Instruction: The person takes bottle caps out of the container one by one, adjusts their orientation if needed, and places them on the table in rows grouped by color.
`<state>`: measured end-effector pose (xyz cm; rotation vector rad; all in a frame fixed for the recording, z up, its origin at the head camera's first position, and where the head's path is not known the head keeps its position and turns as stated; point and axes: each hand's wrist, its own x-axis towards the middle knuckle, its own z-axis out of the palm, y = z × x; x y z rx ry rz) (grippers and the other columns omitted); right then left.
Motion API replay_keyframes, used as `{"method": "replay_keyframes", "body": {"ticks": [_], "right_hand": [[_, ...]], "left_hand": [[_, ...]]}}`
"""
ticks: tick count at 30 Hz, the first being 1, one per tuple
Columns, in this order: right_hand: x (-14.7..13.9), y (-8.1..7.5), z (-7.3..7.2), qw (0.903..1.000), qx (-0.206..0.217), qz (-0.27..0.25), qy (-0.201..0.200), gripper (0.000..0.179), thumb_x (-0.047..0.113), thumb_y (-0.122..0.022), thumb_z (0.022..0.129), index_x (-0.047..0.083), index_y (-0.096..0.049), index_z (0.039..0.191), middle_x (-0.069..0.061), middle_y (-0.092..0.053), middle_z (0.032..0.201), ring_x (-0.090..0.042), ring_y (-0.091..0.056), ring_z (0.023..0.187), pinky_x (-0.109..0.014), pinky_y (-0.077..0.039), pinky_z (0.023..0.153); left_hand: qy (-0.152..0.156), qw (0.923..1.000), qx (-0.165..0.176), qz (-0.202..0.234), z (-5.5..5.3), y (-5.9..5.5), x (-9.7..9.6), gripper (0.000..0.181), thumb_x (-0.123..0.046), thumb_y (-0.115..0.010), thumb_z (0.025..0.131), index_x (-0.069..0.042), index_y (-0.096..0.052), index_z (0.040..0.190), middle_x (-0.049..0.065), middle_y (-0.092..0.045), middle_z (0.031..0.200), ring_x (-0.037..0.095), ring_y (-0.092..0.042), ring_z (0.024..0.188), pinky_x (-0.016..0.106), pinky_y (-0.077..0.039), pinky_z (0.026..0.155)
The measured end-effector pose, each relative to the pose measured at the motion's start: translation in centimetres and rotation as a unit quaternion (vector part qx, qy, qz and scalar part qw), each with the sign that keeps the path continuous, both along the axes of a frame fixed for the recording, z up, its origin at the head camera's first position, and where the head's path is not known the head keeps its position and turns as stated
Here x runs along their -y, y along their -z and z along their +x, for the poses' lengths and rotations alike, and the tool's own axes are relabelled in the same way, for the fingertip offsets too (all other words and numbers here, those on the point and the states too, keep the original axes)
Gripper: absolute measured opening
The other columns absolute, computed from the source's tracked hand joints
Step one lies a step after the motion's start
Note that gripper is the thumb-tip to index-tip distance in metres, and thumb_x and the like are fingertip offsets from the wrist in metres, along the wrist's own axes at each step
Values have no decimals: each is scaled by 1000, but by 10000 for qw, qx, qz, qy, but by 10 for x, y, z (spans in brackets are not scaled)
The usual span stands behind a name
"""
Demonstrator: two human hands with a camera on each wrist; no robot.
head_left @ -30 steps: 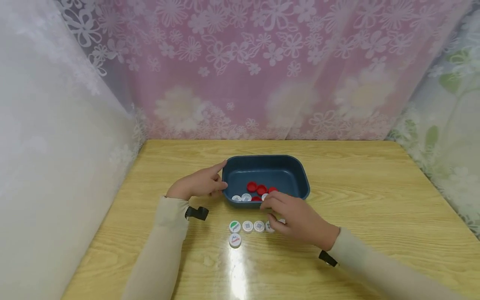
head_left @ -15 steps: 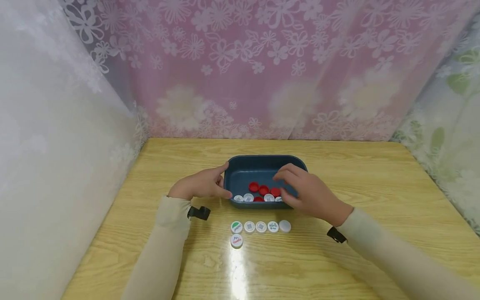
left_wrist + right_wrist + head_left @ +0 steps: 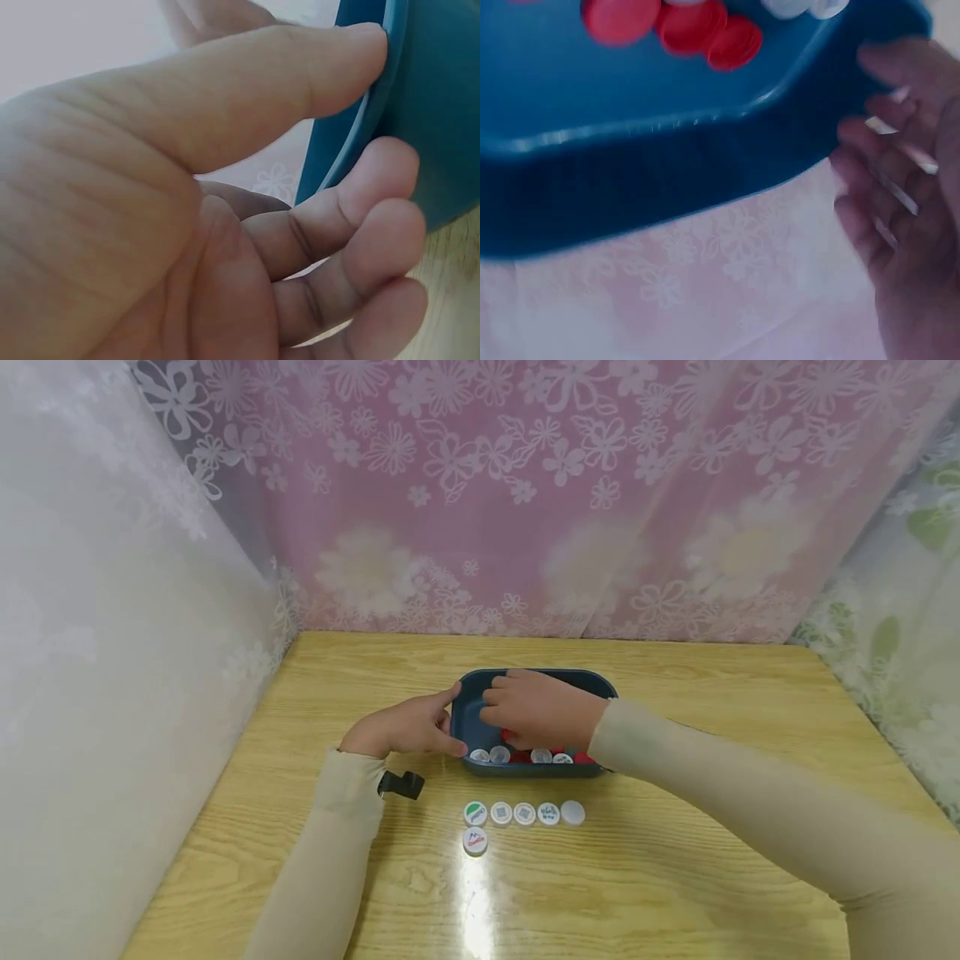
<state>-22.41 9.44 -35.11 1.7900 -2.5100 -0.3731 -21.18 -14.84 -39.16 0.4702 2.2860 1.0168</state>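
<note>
A dark blue tub (image 3: pixel 534 772) holds red bottle caps (image 3: pixel 735 43) and white ones (image 3: pixel 499 755). My left hand (image 3: pixel 401 727) grips its left end, with the thumb (image 3: pixel 349 64) at the rim and the other fingers bent along the outer wall. My right hand (image 3: pixel 543 708) reaches over the tub's left-middle part, palm down, partly covering the caps. In the right wrist view its fingers (image 3: pixel 862 135) are blurred and loosely bent, apart from the thumb, with nothing between them.
In front of the tub, several white caps (image 3: pixel 525 813) lie in a row on the wooden table (image 3: pixel 675 877), one more cap (image 3: pixel 475 840) below the row's left end. A pink floral curtain (image 3: pixel 510 535) hangs behind the table, with pale cloth (image 3: pixel 127 693) at the left.
My right hand has left the row of caps and swept left inside the tub. A red cap now shows at the tub's near right corner. My left thumb has slid to the near left corner.
</note>
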Motion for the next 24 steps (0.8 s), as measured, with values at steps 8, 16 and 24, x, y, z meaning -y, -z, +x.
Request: {"method": "replay_keyframes", "body": {"ticks": [8,16,24], "right_hand": [[34,19,-21,9801,292,1919,-405,39,33,-79,92,18,-72,128,1,-72,117,-19,-64,106,-37,-51,99],[35,43,-27,9768,755,2002,-9,22,18,-72,99,20,-73,121,3,-73,103,-16,-68,92,-35,-56,89],[37,42,-39,9831,912,1545,370,22,24,-73,99,22,-75,121,2,-76,104,-17,-72,94,-36,-56,96]], "left_hand": [[-30,10000,43,76,1,-1,1,109,-29,-80,92,-21,-3,168,2,-56,75,16,-45,61,31,-39,60],[78,9999,-39,-60,1,0,0,108,-31,-79,93,-22,-2,168,0,-54,73,15,-43,61,30,-37,60],[-32,9999,-19,-102,0,0,1,107,-30,-79,94,-23,-2,168,0,-53,73,17,-43,60,31,-37,60]]}}
